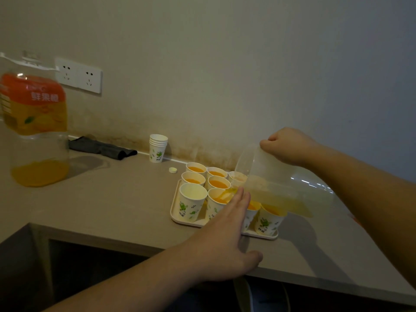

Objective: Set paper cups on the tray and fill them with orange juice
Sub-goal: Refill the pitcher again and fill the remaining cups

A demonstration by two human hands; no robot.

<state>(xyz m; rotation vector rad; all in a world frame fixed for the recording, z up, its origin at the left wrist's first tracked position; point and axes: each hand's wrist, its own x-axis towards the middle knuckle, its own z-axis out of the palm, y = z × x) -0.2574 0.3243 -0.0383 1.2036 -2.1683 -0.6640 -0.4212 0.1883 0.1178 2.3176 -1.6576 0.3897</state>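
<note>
Filling step: right hand (289, 146) grips the tilted clear pitcher (270, 185), pouring orange juice into the near-middle paper cup (219, 200) on the tray (174, 212). Left hand (225, 239), fingers straight, steadies it. Next, judged: the empty near-left cup (192, 200).

Plain home kitchen corner: grey countertop (126, 199), stained wall with double socket (78, 75), dark cloth (101, 147).

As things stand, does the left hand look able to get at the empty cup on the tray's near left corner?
Probably yes: the left hand is open beside the tray, and nothing lies between it and the empty cup; the pitcher tilts further right.
</note>
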